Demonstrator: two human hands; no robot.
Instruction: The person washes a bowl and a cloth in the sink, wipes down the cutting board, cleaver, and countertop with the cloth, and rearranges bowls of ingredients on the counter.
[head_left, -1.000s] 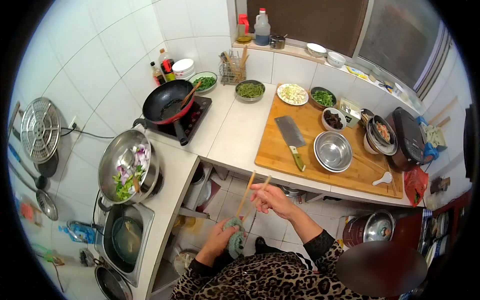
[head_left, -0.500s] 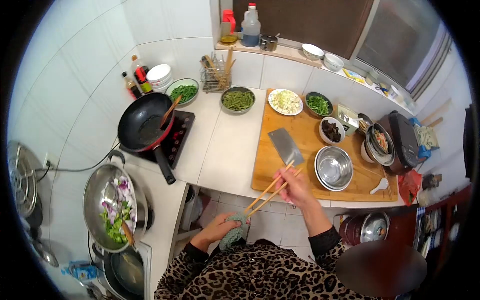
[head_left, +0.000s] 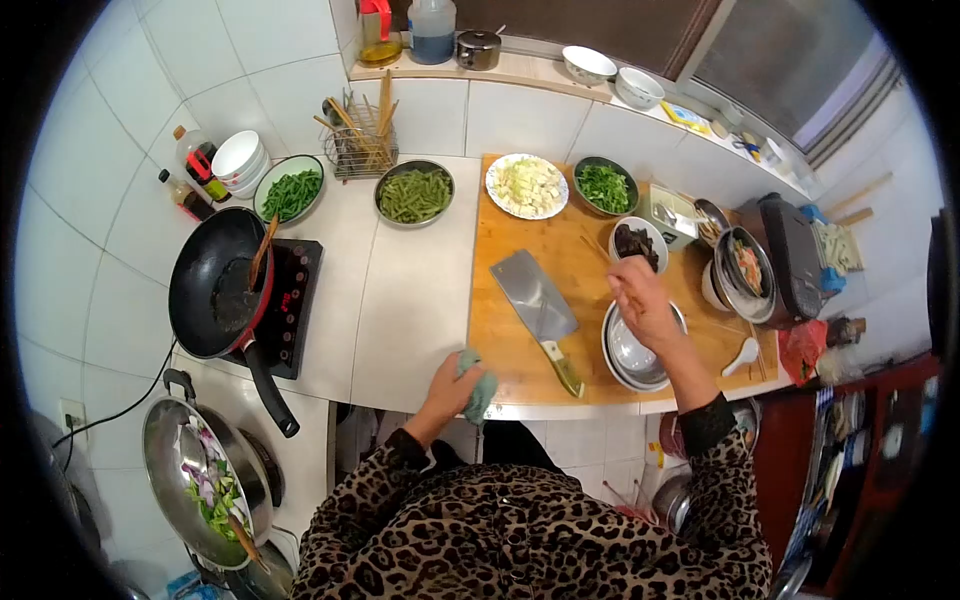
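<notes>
My left hand [head_left: 445,393] is closed around a crumpled green cloth [head_left: 481,388] at the counter's front edge. Above the steel bowls [head_left: 637,352], my right hand [head_left: 640,297] is closed on wooden chopsticks [head_left: 594,241], of which only a short, thin stretch shows up and left of the fingers. Just beyond that hand sits a white bowl of dark pieces [head_left: 638,243]. A cleaver [head_left: 536,297] lies flat on the wooden board [head_left: 500,360] between my hands, its green-ended handle toward me.
A black wok [head_left: 212,290] stands on the induction cooker at left, handle toward me. Nearer is a steel pot [head_left: 165,480] of chopped vegetables. Green beans [head_left: 414,194], a plate of pale pieces [head_left: 526,186] and chopped greens [head_left: 604,186] line the back. A white spoon [head_left: 741,356] lies at right.
My right hand has swung up and right with the chopsticks, away from the cloth to over the steel bowls. My left hand has lifted the cloth up to the counter edge. The view has shifted right.
</notes>
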